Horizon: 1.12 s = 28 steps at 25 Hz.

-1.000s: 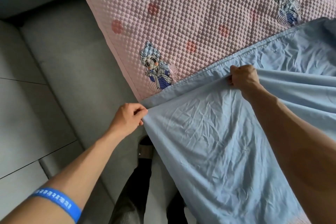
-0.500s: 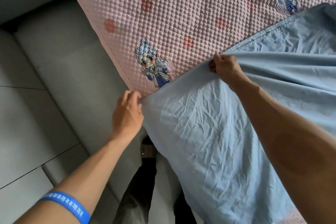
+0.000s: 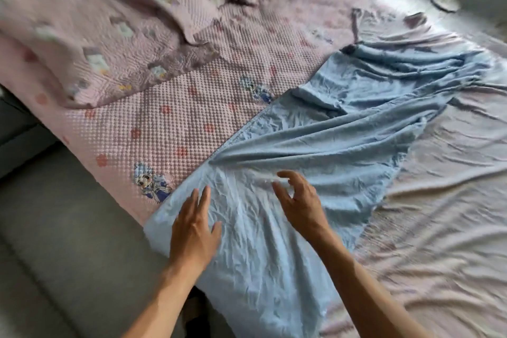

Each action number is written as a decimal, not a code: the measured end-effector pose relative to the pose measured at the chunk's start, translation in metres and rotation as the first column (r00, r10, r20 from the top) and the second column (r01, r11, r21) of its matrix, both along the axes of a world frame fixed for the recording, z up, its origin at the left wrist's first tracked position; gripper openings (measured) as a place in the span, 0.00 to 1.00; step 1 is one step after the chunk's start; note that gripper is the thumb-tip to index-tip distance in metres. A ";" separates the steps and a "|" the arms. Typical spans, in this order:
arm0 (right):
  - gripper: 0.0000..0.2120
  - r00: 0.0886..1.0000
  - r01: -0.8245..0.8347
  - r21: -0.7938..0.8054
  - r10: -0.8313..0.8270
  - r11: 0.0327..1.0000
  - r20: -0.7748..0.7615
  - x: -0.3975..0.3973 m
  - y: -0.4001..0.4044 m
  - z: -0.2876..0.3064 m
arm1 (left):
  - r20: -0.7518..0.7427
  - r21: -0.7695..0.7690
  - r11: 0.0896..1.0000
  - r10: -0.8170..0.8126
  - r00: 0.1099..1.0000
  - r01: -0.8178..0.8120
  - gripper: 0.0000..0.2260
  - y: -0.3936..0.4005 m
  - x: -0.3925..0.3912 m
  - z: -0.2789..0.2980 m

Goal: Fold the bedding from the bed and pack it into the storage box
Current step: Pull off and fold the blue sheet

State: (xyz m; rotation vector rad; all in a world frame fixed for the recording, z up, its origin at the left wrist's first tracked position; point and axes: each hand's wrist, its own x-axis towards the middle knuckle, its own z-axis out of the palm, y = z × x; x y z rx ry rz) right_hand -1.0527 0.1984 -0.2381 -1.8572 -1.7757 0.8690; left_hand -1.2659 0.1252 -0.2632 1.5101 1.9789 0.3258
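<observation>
Both hands have let go of the blue sheet's edge they were pinching a moment ago, and the view has lifted to take in the whole bed. Now the left hand (image 3: pixel 193 230) lies flat, fingers straight, on the blue sheet (image 3: pixel 315 151) near its corner. Beside it, the right hand (image 3: pixel 300 202) hovers just above the cloth, fingers loosely spread and slightly bent, holding nothing. Rumpled, the sheet runs diagonally across the bed, over a pink bubble-textured mattress pad (image 3: pixel 164 123) printed with cartoon figures. A folded pink quilt (image 3: pixel 104 35) sits at the far left. Grey upholstery (image 3: pixel 68 228) borders the near side; white stands (image 3: pixel 444 3) rise beyond.
</observation>
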 end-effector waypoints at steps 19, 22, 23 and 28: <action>0.32 0.896 0.423 0.304 -0.445 0.854 0.004 0.423 -0.285 0.321 | 0.100 0.385 0.782 -0.564 0.820 0.490 0.36 -0.117 0.455 0.305; 0.32 0.878 0.464 0.291 -0.478 0.837 -0.025 0.502 -0.329 0.309 | 0.090 0.406 0.756 -0.592 0.801 0.513 0.36 -0.144 0.548 0.304; 0.33 0.876 0.471 0.278 -0.482 0.837 -0.033 0.539 -0.346 0.304 | 0.093 0.414 0.756 -0.590 0.802 0.508 0.37 -0.156 0.589 0.302; 0.33 0.900 0.400 0.241 -0.429 0.884 0.081 0.730 -0.413 0.285 | 0.153 0.398 0.828 -0.483 0.862 0.394 0.36 -0.206 0.788 0.294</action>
